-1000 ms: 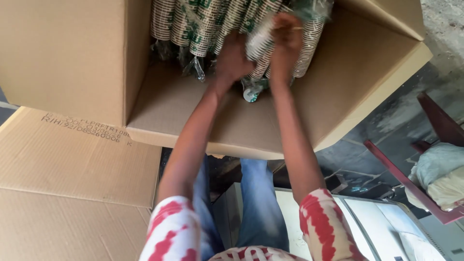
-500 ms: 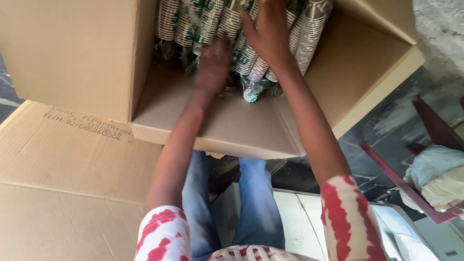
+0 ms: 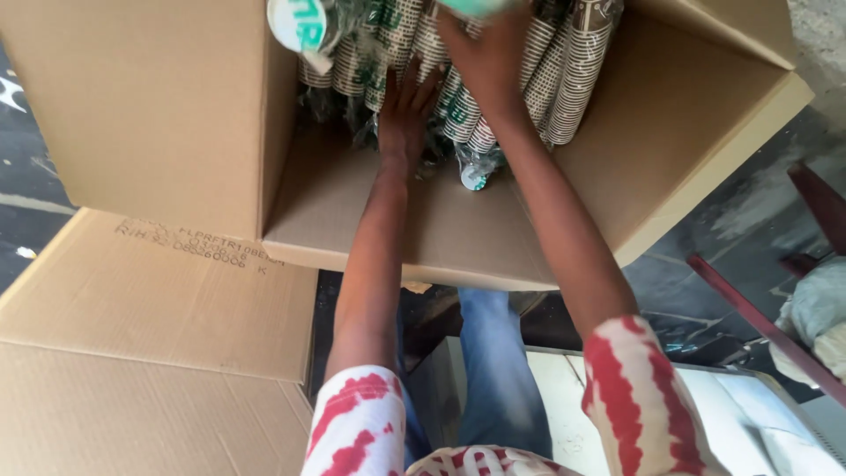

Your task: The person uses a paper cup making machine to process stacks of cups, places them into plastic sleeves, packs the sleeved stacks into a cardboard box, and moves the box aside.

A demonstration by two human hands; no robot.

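Presently, both arms extend far into the corrugated cardboard box (image 3: 176, 132), left hand (image 3: 404, 110) flat and released against plastic-wrapped ribbed paper cup stacks (image 3: 564, 79), right hand (image 3: 485, 53) grasping one stack.

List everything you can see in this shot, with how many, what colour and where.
Open brown cardboard box: one, upper middle, flaps spread.
Plastic-wrapped sleeves of white-and-green patterned paper cups: several, exact count unclear, standing inside the box.
Flat brown cardboard sheets: at least two, lower left.
Dark red bar: one, right.
Pale cloth bundle: one, far right edge.
White surface: one, lower right.
Blue jeans: lower middle.
Red-and-white sleeves: two, bottom.
Left hand: flat against the cup sleeves.
Right hand: on the cup sleeves at the top edge.
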